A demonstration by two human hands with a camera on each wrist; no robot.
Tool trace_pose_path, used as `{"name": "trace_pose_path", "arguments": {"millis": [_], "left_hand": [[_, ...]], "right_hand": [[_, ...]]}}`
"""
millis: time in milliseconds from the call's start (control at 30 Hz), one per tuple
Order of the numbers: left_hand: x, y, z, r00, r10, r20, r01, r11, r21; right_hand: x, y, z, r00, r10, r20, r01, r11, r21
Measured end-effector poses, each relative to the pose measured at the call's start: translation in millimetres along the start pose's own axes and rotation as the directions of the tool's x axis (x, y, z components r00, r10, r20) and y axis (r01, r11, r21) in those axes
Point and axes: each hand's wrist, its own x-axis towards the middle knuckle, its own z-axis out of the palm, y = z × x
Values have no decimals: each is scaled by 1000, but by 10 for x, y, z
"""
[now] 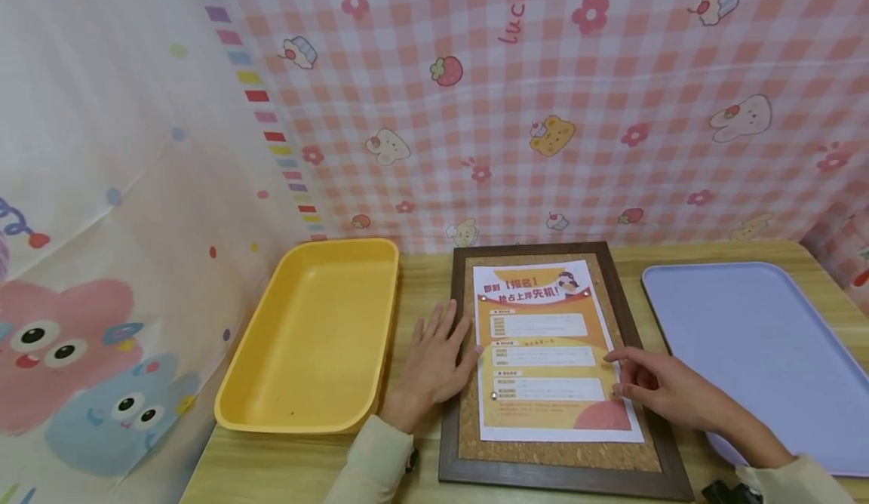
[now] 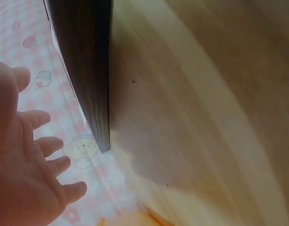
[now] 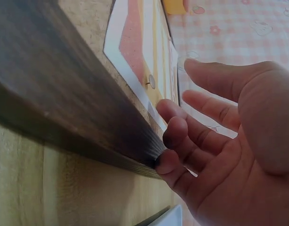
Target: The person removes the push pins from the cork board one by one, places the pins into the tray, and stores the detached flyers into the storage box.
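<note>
A printed orange-and-white poster (image 1: 543,413) lies on a cork board (image 1: 557,455) with a dark wooden frame (image 1: 563,477). Small round thumbtacks show on it, one near the lower left (image 1: 493,395). My left hand (image 1: 434,361) rests at the frame's left side, fingers spread, thumb at the poster's left edge. Over the right edge of the poster hovers my right hand (image 1: 661,387), index finger and thumb apart, the others bent. In the right wrist view, a thumbtack (image 3: 151,81) stands in the poster with part of its pin showing, and nothing is seen between the fingers.
To the left of the board stands a deep yellow tray (image 1: 312,338). A shallow lavender tray (image 1: 760,353) lies to the right, close to my right forearm. The wooden table (image 1: 271,466) backs onto a pink checked cloth (image 1: 421,112).
</note>
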Motion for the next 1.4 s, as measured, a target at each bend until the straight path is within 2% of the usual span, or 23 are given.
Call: {"name": "trace_pose_path", "arguments": {"millis": [133, 433, 833, 1033, 1233, 1400], "left_hand": [[37, 11, 10, 1000, 13, 14, -13, 1000, -5], [87, 47, -9, 996, 25, 82, -22, 999, -28], [134, 44, 25, 991, 45, 129, -39, 998, -51], [158, 29, 44, 988, 44, 150, -35, 998, -58], [179, 20, 61, 982, 47, 182, -39, 998, -43], [188, 15, 70, 979, 60, 194, -54, 998, -40]], "right_hand": [[-4, 27, 12, 1000, -14, 12, 14, 1000, 11], [-15, 60, 29, 996, 5, 84, -13, 996, 87], [-26, 95, 33, 996, 7, 87, -15, 996, 92], [8, 89, 35, 992, 50, 114, -62, 993, 101], [20, 82, 42, 991, 78, 109, -89, 991, 96], [18, 93, 49, 993, 63, 100, -72, 993, 90]]}}
